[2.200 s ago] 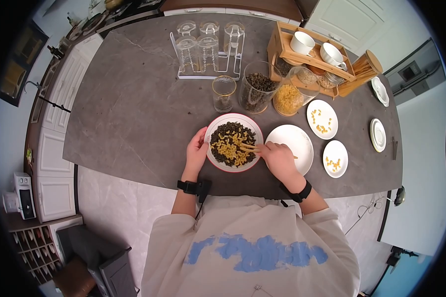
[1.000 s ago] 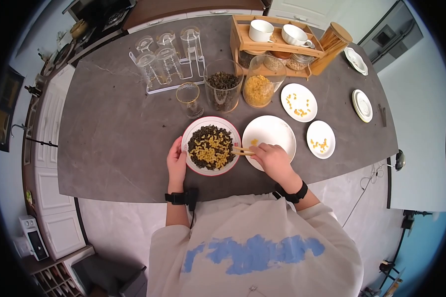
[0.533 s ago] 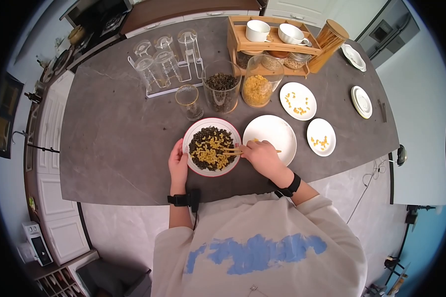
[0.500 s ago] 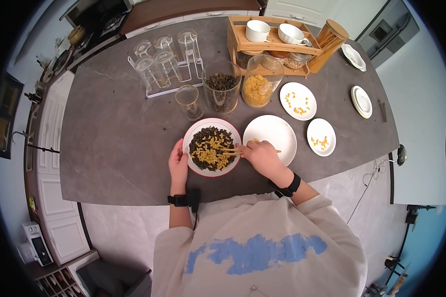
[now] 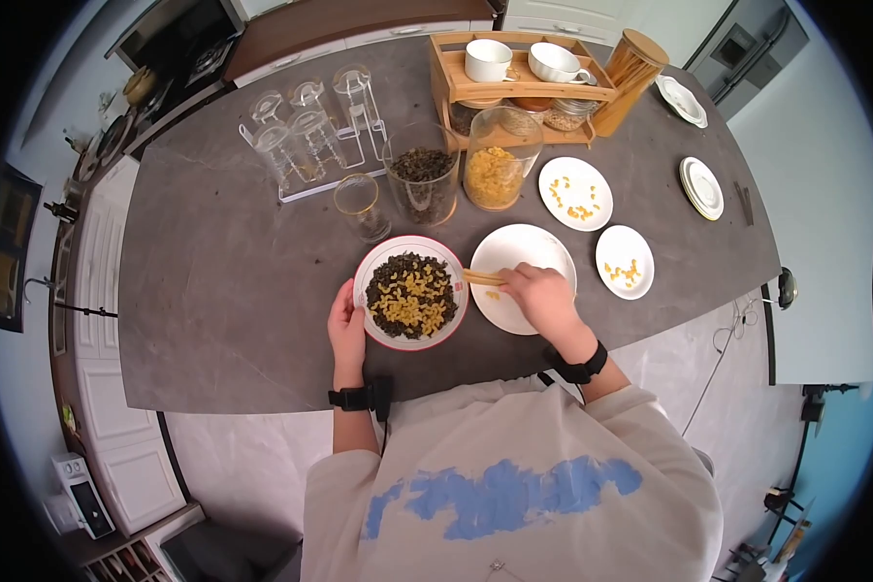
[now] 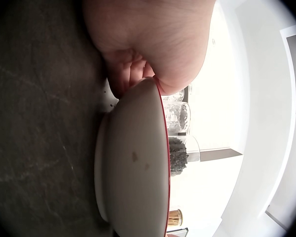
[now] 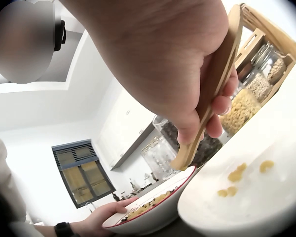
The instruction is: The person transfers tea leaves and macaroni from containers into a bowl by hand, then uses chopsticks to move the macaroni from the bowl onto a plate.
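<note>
My left hand [image 5: 347, 325] grips the left side of a white, red-rimmed bowl [image 5: 427, 244], thumb at the rim and fingers against its outer wall in the left wrist view. Dark dried bits lie in the bowl with yellow macaroni [image 5: 412, 301] on top. My right hand [image 5: 545, 299] holds wooden tongs [image 5: 483, 277] over a white plate [image 5: 543, 242], their tips pointing left near the bowl's right rim. On this plate several macaroni pieces [image 7: 237, 174] show in the right wrist view. No macaroni shows at the tongs' tips.
Behind the bowl stand a gold-rimmed glass [image 5: 362, 209], a jar of dark bits [image 5: 424, 184] and a jar of macaroni [image 5: 495, 175]. Further back are a glass rack [image 5: 330, 184] and a wooden shelf [image 5: 524, 87]. Two small plates [image 5: 551, 199] with macaroni sit at right.
My right hand and the tongs have moved right, from over the bowl to over the plate's left part. The left hand keeps its hold on the bowl. The head view has shifted slightly.
</note>
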`<state>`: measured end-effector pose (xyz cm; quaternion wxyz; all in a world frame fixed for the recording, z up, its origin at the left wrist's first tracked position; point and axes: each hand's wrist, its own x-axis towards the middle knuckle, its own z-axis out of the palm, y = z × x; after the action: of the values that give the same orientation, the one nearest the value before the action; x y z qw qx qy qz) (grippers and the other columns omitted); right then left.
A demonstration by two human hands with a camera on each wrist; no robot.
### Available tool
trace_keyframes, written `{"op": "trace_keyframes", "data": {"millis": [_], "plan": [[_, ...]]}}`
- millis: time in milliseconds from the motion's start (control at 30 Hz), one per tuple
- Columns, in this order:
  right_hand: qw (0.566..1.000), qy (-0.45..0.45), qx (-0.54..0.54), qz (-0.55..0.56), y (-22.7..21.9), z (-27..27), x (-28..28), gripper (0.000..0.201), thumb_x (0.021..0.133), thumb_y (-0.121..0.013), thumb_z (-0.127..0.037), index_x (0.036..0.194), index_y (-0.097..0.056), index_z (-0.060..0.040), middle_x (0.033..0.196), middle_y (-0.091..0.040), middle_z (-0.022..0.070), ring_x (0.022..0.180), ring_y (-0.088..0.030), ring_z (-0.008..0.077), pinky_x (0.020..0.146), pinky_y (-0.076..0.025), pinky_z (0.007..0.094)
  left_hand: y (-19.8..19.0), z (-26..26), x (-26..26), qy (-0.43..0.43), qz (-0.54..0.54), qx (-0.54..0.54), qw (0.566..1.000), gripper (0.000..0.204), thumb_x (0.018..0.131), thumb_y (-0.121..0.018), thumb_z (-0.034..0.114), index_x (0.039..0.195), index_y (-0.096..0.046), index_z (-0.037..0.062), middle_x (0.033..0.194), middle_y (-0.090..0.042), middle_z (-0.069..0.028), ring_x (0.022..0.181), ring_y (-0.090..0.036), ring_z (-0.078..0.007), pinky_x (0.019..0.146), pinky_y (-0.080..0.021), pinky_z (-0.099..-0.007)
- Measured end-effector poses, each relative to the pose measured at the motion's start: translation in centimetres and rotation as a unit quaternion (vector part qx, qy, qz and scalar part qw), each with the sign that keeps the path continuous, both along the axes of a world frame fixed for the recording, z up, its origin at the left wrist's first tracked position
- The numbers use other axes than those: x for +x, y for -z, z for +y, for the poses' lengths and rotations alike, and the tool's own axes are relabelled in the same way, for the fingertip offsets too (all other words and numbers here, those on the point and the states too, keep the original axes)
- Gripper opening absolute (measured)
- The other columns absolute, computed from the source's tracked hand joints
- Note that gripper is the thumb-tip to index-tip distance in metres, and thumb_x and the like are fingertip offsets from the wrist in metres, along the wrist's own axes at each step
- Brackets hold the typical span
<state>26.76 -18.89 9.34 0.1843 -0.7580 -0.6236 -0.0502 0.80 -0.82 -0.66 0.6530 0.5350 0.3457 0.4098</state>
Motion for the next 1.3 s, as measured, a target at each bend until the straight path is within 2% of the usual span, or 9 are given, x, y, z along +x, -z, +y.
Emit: {"op": "trace_keyframes", "data": {"millis": [100, 333, 433, 733, 1133, 1300], "plan": [[0.999, 0.045, -0.005, 0.006, -0.2, -1.3, 1.5, 0.017, 0.077, -0.068, -0.023, 0.091, -0.067, -0.0126, 0.074, -0.059, 0.0034, 0.063, -0.059, 0.0245, 0.058, -0.048, 0.0356, 0.1, 0.0, 0.0, -0.002, 0.002, -0.003, 1.0, 0.048, 0.085, -0.041, -0.01, 0.132, -0.042, -0.0071, 0.127, -0.054, -0.0143, 0.115, -0.053, -0.0189, 0.099, -0.039, -0.029], [0.997, 0.069, -0.035, -0.002, 1.5, -3.2, 3.1, 0.017, 0.077, -0.068, -0.021, 0.091, -0.066, -0.0114, 0.073, -0.06, 0.0041, 0.063, -0.06, 0.0253, 0.058, -0.048, 0.0362, -0.2, -0.1, 0.0, -0.001, 0.003, 0.001, 1.0, 0.048, 0.085, -0.041, -0.009, 0.133, -0.042, -0.0065, 0.127, -0.054, -0.0145, 0.115, -0.053, -0.0188, 0.099, -0.039, -0.0292], [0.997, 0.07, -0.025, -0.01, 1.7, -3.1, 2.8, 0.02, 0.075, -0.069, -0.022, 0.092, -0.065, -0.0115, 0.072, -0.058, 0.0037, 0.063, -0.06, 0.0227, 0.057, -0.048, 0.0345, 0.1, 0.0, 0.0, 0.001, 0.001, 0.003, 1.0, 0.048, 0.085, -0.041, -0.009, 0.133, -0.042, -0.0065, 0.126, -0.055, -0.0141, 0.115, -0.053, -0.0185, 0.099, -0.039, -0.0289], [0.999, -0.01, 0.017, 0.031, 0.9, -0.1, 0.1, 0.022, 0.077, -0.068, -0.023, 0.094, -0.065, -0.0112, 0.074, -0.058, 0.0034, 0.065, -0.06, 0.0223, 0.061, -0.047, 0.0348, 0.2, -0.1, 0.0, -0.003, -0.003, -0.01, 1.0, 0.048, 0.084, -0.041, -0.01, 0.132, -0.042, -0.0068, 0.126, -0.055, -0.014, 0.114, -0.053, -0.0183, 0.099, -0.04, -0.0293], [0.993, -0.055, -0.097, -0.048, 0.6, 3.4, -2.0, 0.019, 0.079, -0.063, -0.022, 0.097, -0.062, -0.0132, 0.075, -0.057, 0.0027, 0.071, -0.061, 0.0203, 0.066, -0.046, 0.0341, -0.3, -0.2, 0.1, -0.006, 0.011, -0.003, 1.0, 0.049, 0.084, -0.04, -0.01, 0.132, -0.042, -0.0075, 0.126, -0.055, -0.0145, 0.116, -0.053, -0.0194, 0.1, -0.039, -0.0297], [0.992, -0.065, -0.096, -0.047, 1.0, 3.8, -2.1, 0.018, 0.079, -0.062, -0.019, 0.096, -0.062, -0.0115, 0.075, -0.057, 0.0033, 0.071, -0.061, 0.0202, 0.066, -0.046, 0.0341, 0.1, -0.1, 0.0, -0.004, 0.003, -0.005, 1.0, 0.049, 0.083, -0.04, -0.011, 0.132, -0.042, -0.0077, 0.126, -0.055, -0.0148, 0.116, -0.053, -0.0197, 0.1, -0.039, -0.03]]}}
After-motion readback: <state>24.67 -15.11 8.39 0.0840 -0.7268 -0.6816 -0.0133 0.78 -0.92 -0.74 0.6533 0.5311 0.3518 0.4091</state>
